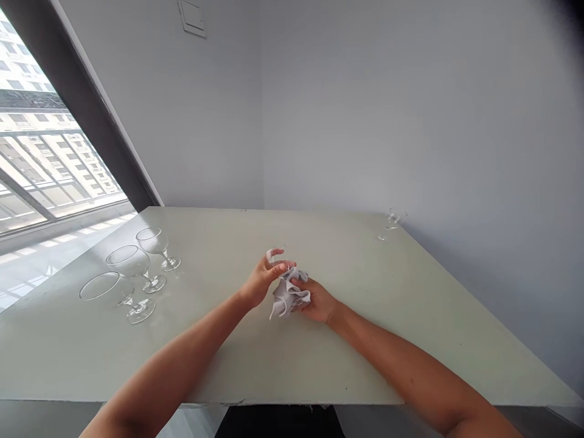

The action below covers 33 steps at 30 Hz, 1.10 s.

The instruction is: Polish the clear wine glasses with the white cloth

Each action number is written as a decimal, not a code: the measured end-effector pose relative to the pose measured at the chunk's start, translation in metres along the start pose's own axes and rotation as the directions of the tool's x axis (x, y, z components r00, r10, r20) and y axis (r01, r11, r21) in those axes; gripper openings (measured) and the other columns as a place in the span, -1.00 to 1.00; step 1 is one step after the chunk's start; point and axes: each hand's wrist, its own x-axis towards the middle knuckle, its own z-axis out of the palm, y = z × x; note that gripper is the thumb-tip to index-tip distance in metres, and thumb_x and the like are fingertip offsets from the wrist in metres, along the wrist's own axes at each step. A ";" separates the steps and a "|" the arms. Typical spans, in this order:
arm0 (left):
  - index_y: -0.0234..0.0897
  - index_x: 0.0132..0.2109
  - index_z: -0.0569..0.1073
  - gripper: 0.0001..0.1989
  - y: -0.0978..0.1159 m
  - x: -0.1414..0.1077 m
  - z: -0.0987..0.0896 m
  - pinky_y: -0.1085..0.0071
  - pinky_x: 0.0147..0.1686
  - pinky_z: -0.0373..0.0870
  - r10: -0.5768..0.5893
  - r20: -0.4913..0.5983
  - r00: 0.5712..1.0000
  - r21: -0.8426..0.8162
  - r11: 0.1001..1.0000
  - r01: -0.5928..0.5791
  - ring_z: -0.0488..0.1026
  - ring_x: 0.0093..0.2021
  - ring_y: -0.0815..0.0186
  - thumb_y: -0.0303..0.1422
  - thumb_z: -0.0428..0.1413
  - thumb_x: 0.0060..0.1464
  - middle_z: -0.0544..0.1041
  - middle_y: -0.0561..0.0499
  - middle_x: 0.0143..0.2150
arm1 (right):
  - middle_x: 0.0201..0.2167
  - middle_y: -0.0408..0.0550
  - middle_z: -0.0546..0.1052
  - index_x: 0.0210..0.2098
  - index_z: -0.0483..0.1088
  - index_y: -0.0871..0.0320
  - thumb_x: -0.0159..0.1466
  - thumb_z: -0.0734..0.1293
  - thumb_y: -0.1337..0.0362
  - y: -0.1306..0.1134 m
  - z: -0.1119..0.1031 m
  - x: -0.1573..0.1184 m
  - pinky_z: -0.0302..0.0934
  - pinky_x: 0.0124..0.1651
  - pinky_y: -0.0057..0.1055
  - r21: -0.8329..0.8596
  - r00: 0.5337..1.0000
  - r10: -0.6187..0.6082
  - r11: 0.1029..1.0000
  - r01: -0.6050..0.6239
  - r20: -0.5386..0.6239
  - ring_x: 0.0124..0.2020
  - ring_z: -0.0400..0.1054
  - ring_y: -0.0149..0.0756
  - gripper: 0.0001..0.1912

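right hand [317, 302] on crumpled grey cloth [287, 296], left hand [261, 281] gripping glass [276, 255]

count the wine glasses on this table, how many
5. Three stand together on the left of the table: nearest glass, middle glass, farthest glass. A corner glass is at the far right. The fifth glass is in the left hand, beside a cloth.

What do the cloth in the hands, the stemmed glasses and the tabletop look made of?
The cloth looks like woven fabric, matte grey, bunching in loose folds; the fibre can't be told. The stemmed glasses look like clear, glossy glass, with see-through bowls and bright rims. The tabletop looks painted or laminated, pale with a faint sheen.
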 end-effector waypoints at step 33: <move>-0.08 -0.04 0.13 -0.59 0.008 -0.001 0.010 0.25 -0.07 0.32 0.197 -0.218 0.956 -0.266 0.930 -0.252 0.44 -0.13 0.32 -0.18 0.10 -0.01 0.36 0.00 -0.01 | -0.40 -0.18 0.43 -0.31 0.35 0.07 -0.02 0.43 0.18 0.002 0.004 0.002 0.19 -0.48 -0.49 0.218 0.970 -0.205 0.948 0.230 -0.134 -0.48 0.26 -0.43 -0.70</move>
